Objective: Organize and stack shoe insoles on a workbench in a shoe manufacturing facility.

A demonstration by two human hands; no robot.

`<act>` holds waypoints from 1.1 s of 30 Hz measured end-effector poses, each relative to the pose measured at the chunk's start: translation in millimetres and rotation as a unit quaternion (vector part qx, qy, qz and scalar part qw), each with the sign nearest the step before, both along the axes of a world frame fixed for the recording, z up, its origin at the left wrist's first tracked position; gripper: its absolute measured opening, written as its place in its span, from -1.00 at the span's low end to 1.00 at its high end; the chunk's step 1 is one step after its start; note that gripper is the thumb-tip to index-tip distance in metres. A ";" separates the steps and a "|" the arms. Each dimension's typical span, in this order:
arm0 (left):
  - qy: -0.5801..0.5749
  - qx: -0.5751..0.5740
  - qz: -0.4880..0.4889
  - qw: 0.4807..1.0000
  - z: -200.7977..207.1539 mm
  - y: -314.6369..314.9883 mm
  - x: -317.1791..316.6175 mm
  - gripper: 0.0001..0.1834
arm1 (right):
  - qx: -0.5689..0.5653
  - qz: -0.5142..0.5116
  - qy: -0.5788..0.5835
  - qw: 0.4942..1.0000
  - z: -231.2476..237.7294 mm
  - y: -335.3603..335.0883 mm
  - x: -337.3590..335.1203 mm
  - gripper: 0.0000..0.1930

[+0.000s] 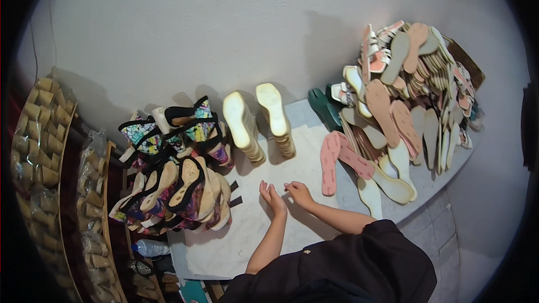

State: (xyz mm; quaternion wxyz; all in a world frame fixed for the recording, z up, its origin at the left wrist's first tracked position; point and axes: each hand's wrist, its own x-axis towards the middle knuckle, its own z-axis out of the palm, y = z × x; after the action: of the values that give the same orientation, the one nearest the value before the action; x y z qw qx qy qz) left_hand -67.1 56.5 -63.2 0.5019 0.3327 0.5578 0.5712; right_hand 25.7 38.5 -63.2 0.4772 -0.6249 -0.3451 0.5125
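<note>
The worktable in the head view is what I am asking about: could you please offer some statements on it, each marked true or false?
1. Two stacks of pale soles stand between the wall and the hands. True.
2. The left hand grips a sandal. False: the left hand is open, with nothing visible in it.
3. The patterned sandals are left of both hands. True.
4. The pink insoles lie among the patterned sandals. False: they lie right of the hands.
5. The right hand touches the pale soles. False: it is apart from them.

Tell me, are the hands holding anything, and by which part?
I see nothing held. The left hand looks open and empty; the right hand is partly curled, so something tiny could be hidden.
</note>
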 end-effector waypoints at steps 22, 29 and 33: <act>0.289 0.377 -0.301 0.827 51.5 -117.4 96.2 -0.45 | 0.033 -0.273 -0.375 0.886 139.6 -237.7 257.5 -0.40; 0.263 0.449 -0.420 0.743 152.3 -111.8 111.7 -0.25 | 0.303 -0.180 -0.229 0.907 280.3 -219.4 238.7 -0.29; 0.198 0.323 -0.561 0.736 156.7 -119.8 98.9 -0.29 | 0.347 -0.109 -0.063 0.929 295.4 -168.3 205.8 -0.31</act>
State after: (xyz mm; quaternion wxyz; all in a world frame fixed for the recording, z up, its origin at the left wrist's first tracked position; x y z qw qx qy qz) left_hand 31.8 -63.3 93.5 0.4717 0.8331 0.1384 0.2534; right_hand 231.5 -129.8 232.2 0.6949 -0.4848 -0.4602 0.2651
